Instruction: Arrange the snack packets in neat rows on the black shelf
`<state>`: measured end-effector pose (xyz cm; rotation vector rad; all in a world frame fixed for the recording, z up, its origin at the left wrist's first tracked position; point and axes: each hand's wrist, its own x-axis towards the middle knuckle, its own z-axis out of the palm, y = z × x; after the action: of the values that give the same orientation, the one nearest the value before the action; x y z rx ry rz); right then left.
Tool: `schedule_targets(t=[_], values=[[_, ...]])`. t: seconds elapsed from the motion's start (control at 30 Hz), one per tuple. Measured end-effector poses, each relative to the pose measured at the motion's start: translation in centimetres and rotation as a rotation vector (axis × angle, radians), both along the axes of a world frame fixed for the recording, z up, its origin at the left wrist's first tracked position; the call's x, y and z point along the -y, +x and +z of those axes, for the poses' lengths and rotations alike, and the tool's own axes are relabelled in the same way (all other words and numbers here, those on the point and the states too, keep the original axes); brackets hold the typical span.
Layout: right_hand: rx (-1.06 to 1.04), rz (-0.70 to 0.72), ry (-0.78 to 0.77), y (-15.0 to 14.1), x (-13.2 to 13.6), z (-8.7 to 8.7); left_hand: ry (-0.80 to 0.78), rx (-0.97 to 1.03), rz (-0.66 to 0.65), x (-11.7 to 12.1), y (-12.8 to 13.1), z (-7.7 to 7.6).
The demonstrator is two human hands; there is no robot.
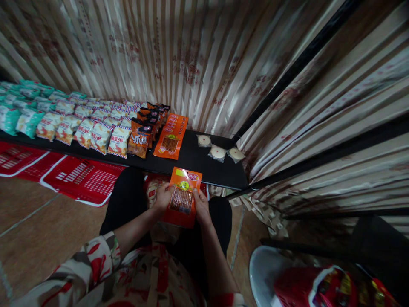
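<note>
Both hands (163, 197) (201, 205) clamp an orange packet (182, 199), seemingly at the shelf's (214, 171) edge, short of round packs (217, 152).

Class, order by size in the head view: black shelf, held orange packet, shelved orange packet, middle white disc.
1. Black shelf
2. Held orange packet and shelved orange packet: unranked; the held one looks bigger but is nearer.
3. Middle white disc
</note>
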<state>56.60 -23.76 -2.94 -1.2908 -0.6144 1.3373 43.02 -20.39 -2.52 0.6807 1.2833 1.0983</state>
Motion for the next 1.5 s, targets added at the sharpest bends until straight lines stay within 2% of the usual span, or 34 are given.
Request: schedule_targets(t=[0.27,0.47,0.67,0.8,1.0,1.13,1.37,1.5], values=[[0.026,0.023,0.01,-0.2,0.1,-0.3,0.038,-0.034,0.005,-1.0,-0.6,1.0],[0.095,0.044,0.025,-0.2,0.2,-0.2,0.049,-0.098,0.072,-1.3,-0.3,1.9],[0.076,0.135,0.023,-0.4,1.0,1.0,0.07,-0.103,0.107,-1.9,-0.3,3.3],[0.025,0.17,0.006,-0.8,1.4,1.7,0.076,-0.09,0.105,-2.4,-0.4,3.6],[0.011,0.104,-0.015,-1.0,1.3,0.9,0.066,-0.102,0.073,-2.1,-0.5,3.9],[0.025,0.098,-0.007,-1.0,1.0,0.6,0.058,-0.12,0.062,-1.7,-0.6,3.4],[-0.022,0.059,0.038,-1.3,0.9,1.3,0.085,-0.067,0.082,-1.8,-0.2,0.3],[-0.002,0.044,0.05,-1.4,0.9,2.0,0.062,-0.081,0.142,-1.3,0.2,0.2]])
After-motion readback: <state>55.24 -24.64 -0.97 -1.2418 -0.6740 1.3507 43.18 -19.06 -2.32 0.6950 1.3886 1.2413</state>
